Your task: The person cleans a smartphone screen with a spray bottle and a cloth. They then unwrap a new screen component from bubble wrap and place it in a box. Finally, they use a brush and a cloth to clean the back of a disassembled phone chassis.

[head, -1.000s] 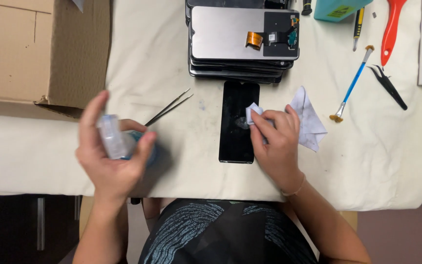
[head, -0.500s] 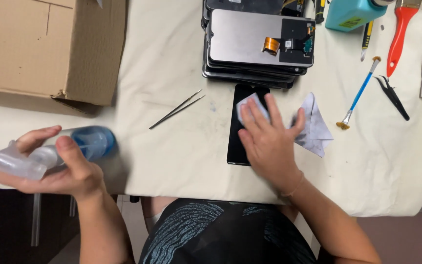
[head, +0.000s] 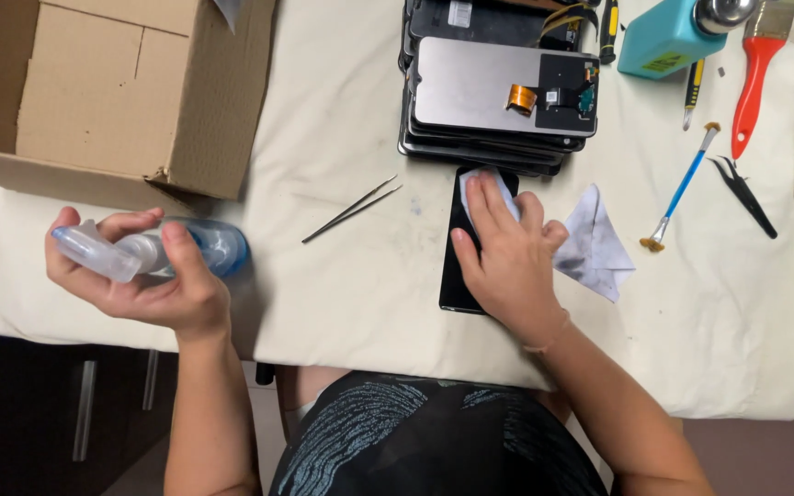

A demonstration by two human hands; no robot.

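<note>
Under the right hand [head: 507,262], fingers pressed flat, a white cloth [head: 590,243] rubs a black phone screen [head: 459,276] lying on the tabletop [head: 351,294], just below a stack of screens [head: 498,101]. Off to its left, the left hand [head: 149,285] grips a spray bottle [head: 153,253] (held sideways, clear of the work); tweezers [head: 351,209] lie between the hands.

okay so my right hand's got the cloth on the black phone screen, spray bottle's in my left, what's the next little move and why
Probably draw the cloth down the black phone screen: the right hand presses it only at the top end, so the lower glass looks unwiped. The left hand holds the spray bottle off to the side.
</note>
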